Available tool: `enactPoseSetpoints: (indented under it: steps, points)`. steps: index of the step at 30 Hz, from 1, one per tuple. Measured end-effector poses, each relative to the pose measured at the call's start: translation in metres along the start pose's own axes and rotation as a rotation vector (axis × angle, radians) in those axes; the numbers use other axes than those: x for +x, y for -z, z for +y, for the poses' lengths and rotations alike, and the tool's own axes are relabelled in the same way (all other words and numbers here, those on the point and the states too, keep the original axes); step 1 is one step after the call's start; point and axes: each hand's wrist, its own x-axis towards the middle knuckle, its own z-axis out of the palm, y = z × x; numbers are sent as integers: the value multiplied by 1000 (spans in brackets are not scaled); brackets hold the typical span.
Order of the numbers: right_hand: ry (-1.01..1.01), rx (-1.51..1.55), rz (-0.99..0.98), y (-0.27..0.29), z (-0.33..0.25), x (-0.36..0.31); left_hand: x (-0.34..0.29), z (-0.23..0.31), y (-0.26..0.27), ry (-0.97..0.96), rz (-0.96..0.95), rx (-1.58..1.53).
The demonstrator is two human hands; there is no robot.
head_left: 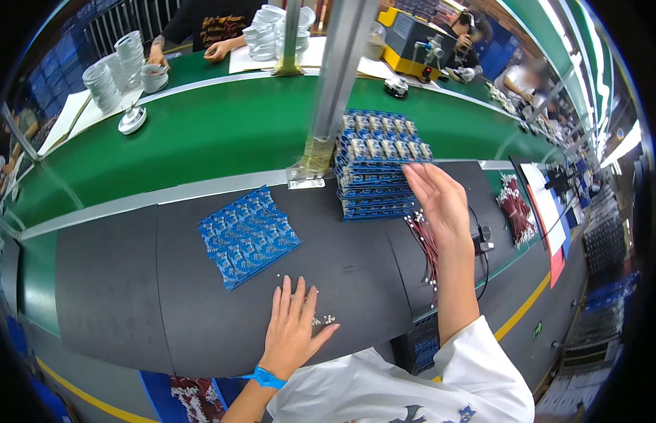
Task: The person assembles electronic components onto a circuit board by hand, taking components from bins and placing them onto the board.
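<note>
My left hand (293, 321) lies palm down on the black mat, fingers spread. A blue band (269, 378) is round that wrist. Beside its thumb are several small whitish parts (329, 319), some partly covered by the fingers. My right hand (438, 201) is raised at the right side of a tall stack of blue circuit board panels (377, 180). Its fingers are stretched out, tips by the upper boards; whether they touch cannot be made out. Left of the stack, a blue circuit board panel (249, 236) lies flat on the mat, beyond my left hand.
Dark red wires with white ends (423, 247) lie under my right forearm; another wire bundle (515, 211) is farther right. A metal post (335, 92) rises behind the mat (109, 282). Beyond runs a green conveyor belt (222, 127) carrying round white parts (132, 120). Co-workers sit across it.
</note>
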Motion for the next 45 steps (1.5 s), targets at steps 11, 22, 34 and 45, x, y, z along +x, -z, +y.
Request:
enactPoseSetpoints:
  steps: [11, 22, 34, 45]
  points:
    - [-61, -609, -365, -14, 59, -52, 16, -5, -6, 84, 126, 136]
    - [285, -1089, -528, -42, 162, -40, -1, -4, -20, -92, 181, 73]
    - [208, -979, -411, -53, 166, -46, -5, -6, -14, -124, 528, -304]
    - [-453, -432, -499, -73, 134, -54, -30, 8, 12, 320, 705, -842]
